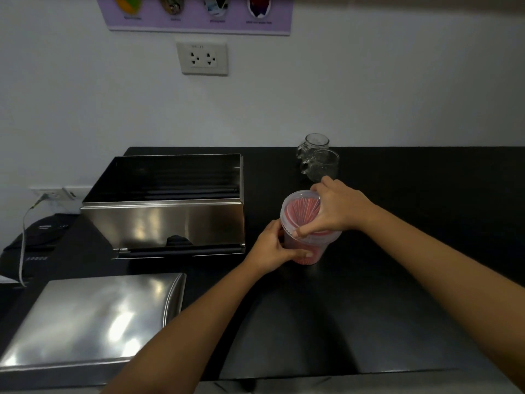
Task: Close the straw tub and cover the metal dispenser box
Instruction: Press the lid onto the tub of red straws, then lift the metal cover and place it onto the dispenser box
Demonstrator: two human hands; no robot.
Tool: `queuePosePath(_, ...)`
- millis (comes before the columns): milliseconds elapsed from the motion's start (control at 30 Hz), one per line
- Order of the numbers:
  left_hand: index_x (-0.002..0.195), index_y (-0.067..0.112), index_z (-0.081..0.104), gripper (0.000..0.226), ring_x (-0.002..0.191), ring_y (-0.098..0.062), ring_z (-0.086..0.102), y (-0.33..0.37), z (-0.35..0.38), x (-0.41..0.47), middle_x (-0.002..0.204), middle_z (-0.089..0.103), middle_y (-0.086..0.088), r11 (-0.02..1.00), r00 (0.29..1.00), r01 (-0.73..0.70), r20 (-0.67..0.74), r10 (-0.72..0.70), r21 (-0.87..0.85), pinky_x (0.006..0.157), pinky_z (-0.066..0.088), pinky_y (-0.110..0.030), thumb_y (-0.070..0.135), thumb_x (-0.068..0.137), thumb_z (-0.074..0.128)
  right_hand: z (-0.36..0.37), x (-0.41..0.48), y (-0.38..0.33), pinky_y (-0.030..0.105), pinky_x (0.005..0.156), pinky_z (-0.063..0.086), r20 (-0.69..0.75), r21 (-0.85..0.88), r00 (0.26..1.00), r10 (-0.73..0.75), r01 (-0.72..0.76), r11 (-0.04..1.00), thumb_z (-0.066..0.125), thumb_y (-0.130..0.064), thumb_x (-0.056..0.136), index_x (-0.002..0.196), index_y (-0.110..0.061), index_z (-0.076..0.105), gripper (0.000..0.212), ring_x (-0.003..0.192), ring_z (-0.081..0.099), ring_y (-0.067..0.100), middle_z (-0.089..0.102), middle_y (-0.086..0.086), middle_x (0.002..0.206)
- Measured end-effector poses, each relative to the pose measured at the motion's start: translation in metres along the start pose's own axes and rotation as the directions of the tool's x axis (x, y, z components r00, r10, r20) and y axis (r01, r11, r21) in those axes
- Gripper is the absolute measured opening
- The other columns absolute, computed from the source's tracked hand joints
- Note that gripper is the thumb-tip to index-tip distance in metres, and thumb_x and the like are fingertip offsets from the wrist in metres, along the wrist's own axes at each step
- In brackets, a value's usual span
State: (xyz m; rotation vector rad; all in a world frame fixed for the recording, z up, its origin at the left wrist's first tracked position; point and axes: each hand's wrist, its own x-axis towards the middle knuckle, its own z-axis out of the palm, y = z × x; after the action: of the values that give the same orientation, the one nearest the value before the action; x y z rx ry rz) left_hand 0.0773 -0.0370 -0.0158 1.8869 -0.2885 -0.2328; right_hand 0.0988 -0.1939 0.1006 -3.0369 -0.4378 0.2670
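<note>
A clear plastic straw tub (318, 251) filled with red straws stands upright on the black counter (397, 251), right of centre. Its translucent lid (295, 209) lies on the rim. My right hand (335, 209) presses on the lid from above, fingers spread over its right half. My left hand (272, 247) grips the tub's left side. The metal dispenser box (170, 220) stands open-topped to the left of the tub. Its flat steel cover (93, 319) lies apart on the counter in the near left corner.
Two empty glass mugs (319, 162) stand behind the tub near the wall. A dark appliance (37, 240) with a grey cable sits at the far left. A wall socket (202, 58) is above the box.
</note>
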Motion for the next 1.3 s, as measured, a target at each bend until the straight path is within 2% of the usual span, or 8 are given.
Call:
queuePosePath(167,0.133,0.018,0.041,0.087,0.121,-0.016,0.050,0.007,-0.002,-0.003,0.131,0.051,-0.003,1.000,1.000,0.011,0.027,-0.012,0.022,0.102,0.044,-0.043,0.032,0.058,0.084,-0.004,-0.003,-0.001,0.041,0.094,0.038,0.064,0.041,0.998,0.013,-0.016,0.999,0.060,-0.078,0.047,0.134,-0.012,0.027,0.114,0.119,0.034,0.023,0.035,0.005,0.132)
queuePosePath(333,0.134,0.020,0.037,0.087,0.126,-0.017,0.044,0.012,0.001,-0.013,0.134,0.042,0.001,0.994,0.999,0.005,-0.048,0.000,0.107,0.102,0.039,-0.029,0.031,0.061,0.083,0.001,-0.008,0.001,0.046,0.103,0.029,0.147,0.254,0.988,0.042,-0.079,0.964,0.068,-0.065,0.056,0.142,-0.015,0.012,0.114,0.131,0.021,0.027,0.020,0.007,0.142)
queuePosePath(433,0.143,0.016,0.025,0.099,0.131,-0.018,0.038,0.015,-0.002,-0.024,0.144,0.033,-0.005,0.982,0.997,0.041,-0.073,-0.028,0.184,0.108,0.035,-0.034,0.033,0.063,0.081,0.007,-0.014,0.002,0.047,0.106,0.025,0.085,0.374,0.996,0.022,-0.052,0.926,0.067,-0.061,0.061,0.143,-0.019,0.003,0.113,0.136,0.013,0.027,0.009,0.005,0.149)
queuePosePath(600,0.140,0.015,0.032,0.085,0.127,-0.014,0.042,0.016,-0.016,-0.055,0.144,0.038,-0.003,0.962,0.994,0.098,-0.080,-0.080,0.254,0.097,0.035,-0.022,0.034,0.069,0.076,0.009,-0.027,0.004,0.046,0.103,0.030,-0.134,0.513,0.991,0.018,0.054,0.857,0.064,-0.058,0.065,0.142,-0.024,0.013,0.098,0.133,0.023,0.023,0.018,0.003,0.146)
queuePosePath(800,0.113,0.020,0.059,0.043,0.107,-0.010,0.053,0.015,-0.032,-0.093,0.114,0.056,0.002,0.931,0.993,0.076,-0.114,-0.037,0.357,0.089,0.038,-0.018,0.031,0.074,0.073,0.015,-0.042,0.000,0.031,0.096,0.027,-0.192,0.524,0.976,-0.099,0.187,0.831,0.067,-0.048,0.068,0.138,-0.024,0.026,0.084,0.128,0.028,0.015,0.031,-0.001,0.138)
queuePosePath(1000,0.105,0.019,0.062,0.034,0.096,-0.006,0.052,0.021,-0.053,-0.113,0.103,0.057,0.005,0.923,0.986,0.025,-0.159,0.039,0.383,0.083,0.037,-0.013,0.028,0.074,0.074,0.012,-0.065,-0.021,0.025,0.088,0.029,-0.311,0.549,0.941,-0.132,0.291,0.784,0.061,-0.053,0.067,0.130,-0.030,0.037,0.071,0.113,0.032,0.002,0.036,-0.017,0.118)
queuePosePath(1133,0.108,0.027,0.058,0.036,0.102,-0.006,0.054,0.019,-0.069,-0.128,0.105,0.059,0.007,0.945,0.988,-0.002,-0.146,0.052,0.327,0.088,0.037,-0.014,0.029,0.075,0.072,0.024,-0.080,-0.050,0.030,0.093,0.034,-0.236,0.654,0.969,-0.077,0.217,0.724,0.062,-0.049,0.073,0.128,-0.033,0.037,0.063,0.116,0.032,0.003,0.033,-0.018,0.121)
queuePosePath(1300,0.107,0.032,0.056,0.033,0.108,-0.007,0.053,0.010,-0.104,-0.157,0.106,0.061,0.008,0.952,0.992,-0.043,-0.100,0.077,0.305,0.094,0.039,-0.018,0.029,0.078,0.070,0.035,-0.087,-0.096,0.015,0.082,0.030,-0.201,0.717,0.980,-0.013,0.156,0.679,0.057,-0.046,0.078,0.129,-0.029,0.040,0.057,0.112,0.033,-0.003,0.037,-0.018,0.120)
